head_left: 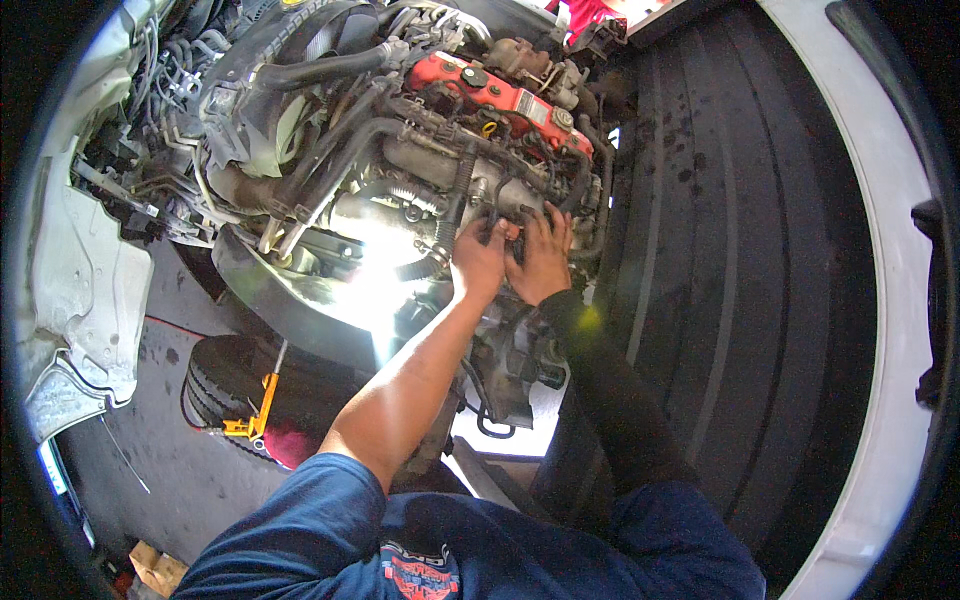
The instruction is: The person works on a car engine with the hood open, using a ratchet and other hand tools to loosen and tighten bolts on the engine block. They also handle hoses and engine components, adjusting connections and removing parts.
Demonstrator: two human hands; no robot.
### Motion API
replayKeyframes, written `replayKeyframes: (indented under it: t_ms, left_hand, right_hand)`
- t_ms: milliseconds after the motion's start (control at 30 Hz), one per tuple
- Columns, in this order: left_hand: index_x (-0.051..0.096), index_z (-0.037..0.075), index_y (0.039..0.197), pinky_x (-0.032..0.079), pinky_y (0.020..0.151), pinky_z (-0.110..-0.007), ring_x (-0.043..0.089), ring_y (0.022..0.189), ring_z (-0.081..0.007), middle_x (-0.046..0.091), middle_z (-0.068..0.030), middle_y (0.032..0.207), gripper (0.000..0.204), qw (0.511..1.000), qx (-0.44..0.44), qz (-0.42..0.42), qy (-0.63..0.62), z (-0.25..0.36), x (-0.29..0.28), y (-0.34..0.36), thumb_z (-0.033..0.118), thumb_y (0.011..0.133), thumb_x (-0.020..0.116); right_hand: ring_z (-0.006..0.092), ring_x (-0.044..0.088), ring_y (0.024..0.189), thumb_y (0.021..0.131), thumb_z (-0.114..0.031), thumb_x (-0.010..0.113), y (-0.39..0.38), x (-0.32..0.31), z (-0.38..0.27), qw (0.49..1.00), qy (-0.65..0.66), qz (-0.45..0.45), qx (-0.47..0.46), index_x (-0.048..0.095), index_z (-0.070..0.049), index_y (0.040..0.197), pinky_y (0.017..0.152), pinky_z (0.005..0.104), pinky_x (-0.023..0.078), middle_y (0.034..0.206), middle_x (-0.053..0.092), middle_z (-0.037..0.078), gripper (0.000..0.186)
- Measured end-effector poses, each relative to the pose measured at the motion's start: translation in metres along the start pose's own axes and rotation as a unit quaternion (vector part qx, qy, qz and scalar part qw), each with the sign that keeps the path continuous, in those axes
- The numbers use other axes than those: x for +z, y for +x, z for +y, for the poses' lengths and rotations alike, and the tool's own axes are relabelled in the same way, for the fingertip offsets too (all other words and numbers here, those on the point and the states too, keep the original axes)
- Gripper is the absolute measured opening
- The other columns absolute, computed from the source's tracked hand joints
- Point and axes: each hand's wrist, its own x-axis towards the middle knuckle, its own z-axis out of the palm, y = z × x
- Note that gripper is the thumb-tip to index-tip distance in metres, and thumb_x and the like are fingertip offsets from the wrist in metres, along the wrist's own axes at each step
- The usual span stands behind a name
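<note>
Both hands work close together at the near side of an engine [430,165] with a red valve cover [500,97]. My left hand [478,262] has its thumb and fingers drawn together in a pinch. What it holds is too small and too covered to name. A small orange-red piece [512,231] shows in the gap between the hands, beside the left fingertips. My right hand [543,258] lies over dark parts at the engine's side, its fingers stretched forward and somewhat apart. Its fingertips touch the engine near a hose. A dark sleeve covers the right forearm.
Hoses and pipes surround both hands. A bright light [378,285] glares left of the left forearm. Below left stand a tyre [215,375] and a yellow tool [265,405]. A dark ribbed panel [730,230] rises at the right. Wooden blocks [155,568] lie lower left.
</note>
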Motion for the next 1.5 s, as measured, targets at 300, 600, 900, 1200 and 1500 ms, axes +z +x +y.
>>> replayKeyframes:
  t_ms: [300, 600, 900, 1200, 1500]
  left_hand:
    - [0.070, -0.007, 0.124, 0.049, 0.104, -0.045, 0.065, 0.118, -0.0438, 0.069, -0.0302, 0.123, 0.065, 0.997, -0.018, -0.066, 0.038, -0.037, 0.012, 0.019, 0.052, 0.097, 0.067]
    - [0.064, -0.005, 0.132, 0.048, 0.104, -0.043, 0.062, 0.123, -0.0405, 0.067, -0.0285, 0.129, 0.061, 0.997, -0.020, -0.076, 0.011, -0.028, 0.013, 0.012, 0.047, 0.101, 0.062]
    - [0.061, -0.001, 0.140, 0.047, 0.104, -0.039, 0.060, 0.126, -0.0288, 0.065, -0.0158, 0.138, 0.051, 0.933, -0.166, -0.109, -0.301, -0.012, -0.004, 0.005, 0.035, 0.104, 0.060]
    - [0.061, 0.002, 0.140, 0.041, 0.108, -0.042, 0.055, 0.130, -0.0285, 0.061, -0.0130, 0.145, 0.046, 0.885, -0.254, -0.136, -0.367, -0.001, 0.003, 0.020, 0.029, 0.103, 0.056]
    - [0.053, 0.005, 0.150, 0.044, 0.106, -0.040, 0.057, 0.126, -0.0256, 0.059, -0.0109, 0.144, 0.049, 0.872, -0.209, -0.197, -0.396, -0.011, -0.005, 0.024, 0.021, 0.104, 0.056]
  right_hand:
    - [0.0433, 0.027, 0.150, 0.079, -0.029, 0.073, 0.000, 0.010, 0.004, 1.000, 0.003, 0.022, -0.016, 0.054, 0.003, 0.137, 0.127, 0.0629, 0.011, 0.146, 0.049, 0.021, 0.069]
    - [0.0428, 0.027, 0.151, 0.078, -0.037, 0.076, 0.001, -0.010, 0.000, 0.996, -0.059, -0.059, -0.027, 0.054, -0.001, 0.140, 0.127, 0.0626, 0.011, 0.148, 0.050, 0.020, 0.076]
    - [0.0403, 0.024, 0.154, 0.079, -0.046, 0.078, 0.008, -0.012, -0.012, 0.991, -0.057, -0.119, 0.032, 0.054, -0.010, 0.148, 0.127, 0.0638, 0.003, 0.148, 0.053, 0.018, 0.081]
    - [0.0372, 0.022, 0.155, 0.081, -0.047, 0.077, 0.009, -0.007, -0.013, 0.992, -0.060, -0.109, 0.031, 0.048, -0.010, 0.152, 0.127, 0.0647, 0.002, 0.154, 0.048, 0.015, 0.085]
    - [0.0380, 0.025, 0.154, 0.077, -0.039, 0.081, 0.007, -0.013, -0.015, 0.994, -0.035, -0.100, 0.034, 0.045, -0.011, 0.154, 0.126, 0.0642, 0.002, 0.153, 0.048, 0.016, 0.090]
